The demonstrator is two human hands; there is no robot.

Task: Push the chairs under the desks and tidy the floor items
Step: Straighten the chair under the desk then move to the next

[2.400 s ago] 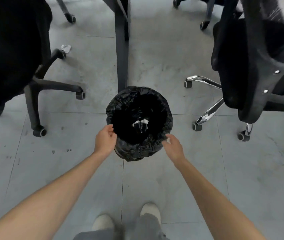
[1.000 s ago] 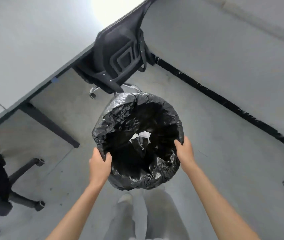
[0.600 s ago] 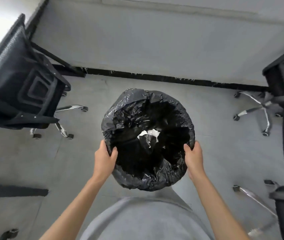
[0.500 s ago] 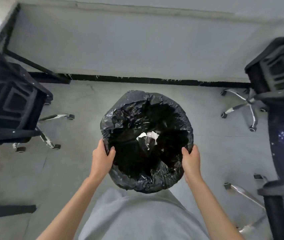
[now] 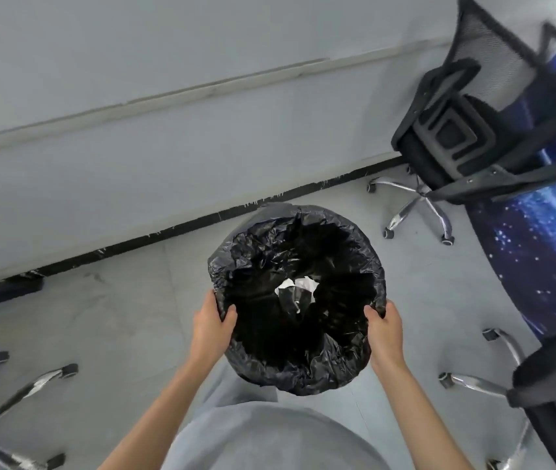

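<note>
Two bare forearms, no sleeves visible down to frame edge. No watch, rings, bracelets or gloves visible on left hand (image 5: 211, 330) or right hand (image 5: 385, 337). Short, unpainted nails where visible. Light grey garment (image 5: 269, 439) below and between both hands: plain, soft fabric, rounded outline, no print or seams visible. Grey trouser leg above it, same tone.

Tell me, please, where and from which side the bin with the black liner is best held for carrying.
Judging by its shape, the bin is best held at its rim, from two opposite sides. It is round and wide, with an open top, and the liner is folded over the edge. The left hand and right hand grip it there now, thumbs on the rim, which should keep the opening level and the crumpled paper inside.
</note>
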